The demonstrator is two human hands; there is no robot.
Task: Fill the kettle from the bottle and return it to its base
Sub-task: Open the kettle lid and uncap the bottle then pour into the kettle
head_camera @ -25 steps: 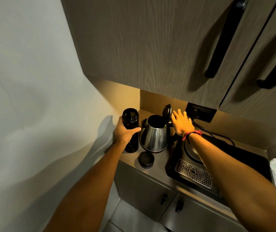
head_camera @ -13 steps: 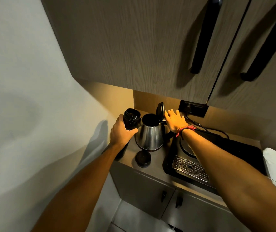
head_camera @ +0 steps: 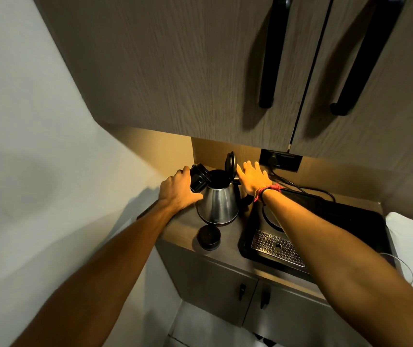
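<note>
A steel kettle (head_camera: 217,205) stands on the counter with its black lid (head_camera: 230,162) flipped upright. My left hand (head_camera: 179,190) grips a dark bottle (head_camera: 198,178) and tilts it, its open mouth at the kettle's opening. My right hand (head_camera: 253,177) lies flat, fingers apart, against the raised lid and the top of the kettle's handle. The bottle's round black cap (head_camera: 209,237) lies on the counter in front of the kettle. The kettle's round base (head_camera: 272,219) sits on a black tray to the right, partly hidden by my right forearm.
The black tray (head_camera: 366,221) carries a perforated metal drip grate (head_camera: 277,247). A wall socket (head_camera: 280,160) with black cords sits behind it. Wooden upper cabinets (head_camera: 188,71) with long black handles hang low overhead. A white wall closes off the left.
The bottle went from upright beside the kettle to lifted and tilted over its opening. My right hand stayed at the lid. The camera moved closer.
</note>
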